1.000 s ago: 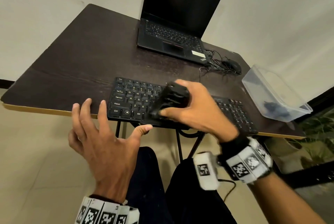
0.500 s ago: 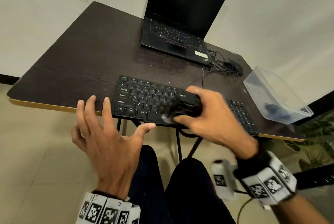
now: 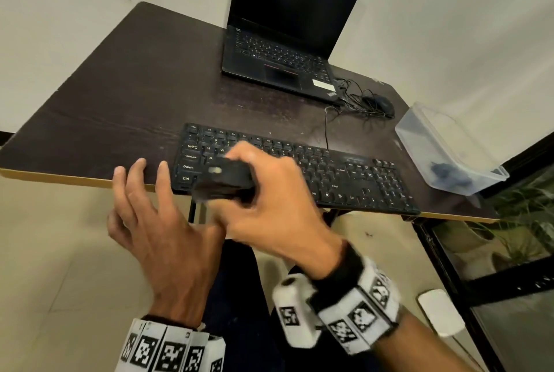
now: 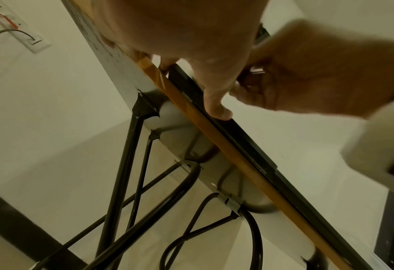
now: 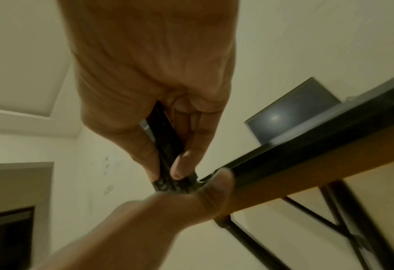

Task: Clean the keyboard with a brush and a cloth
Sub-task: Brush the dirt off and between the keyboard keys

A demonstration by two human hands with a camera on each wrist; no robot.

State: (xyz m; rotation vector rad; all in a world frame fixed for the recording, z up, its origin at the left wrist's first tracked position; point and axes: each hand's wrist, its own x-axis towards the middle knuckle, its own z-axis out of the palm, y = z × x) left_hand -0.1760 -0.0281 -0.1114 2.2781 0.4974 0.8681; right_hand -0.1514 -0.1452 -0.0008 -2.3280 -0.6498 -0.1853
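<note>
We have the brush [image 3: 227, 181] gripped in our right hand [image 3: 269, 206], fingers [image 3: 239, 151] curled over its black body and thumb underneath, and it now sits over the near-left corner of the keyboard [image 3: 344, 176], just beside the Ctrl and Shift keys. A second ago it was working nearer the middle of the bottom row, then half a second ago further toward the right; now it has swept back left, all the way to the front edge. The blur on the brush and hand suggests the stroke is quick.

Our left hand [image 3: 159, 227] holds nothing. Its fingers [image 3: 163, 172] are spread and straight, tips resting on the front edge of the desk [image 3: 120, 77] just left of the keyboard, much as they were before; the left wrist view shows the thumb [image 4: 216, 106] against the keyboard's front lip, which we take as steadying it.

We judge the brushing step is in hand and covering the lower rows in passes, with the left end now reached. The upper rows and the number pad on the right probably still need passes. No cloth is plainly in view; something dark lies in the clear plastic tub [image 3: 449, 143] at the desk's right edge, but we cannot tell what it is.
</note>
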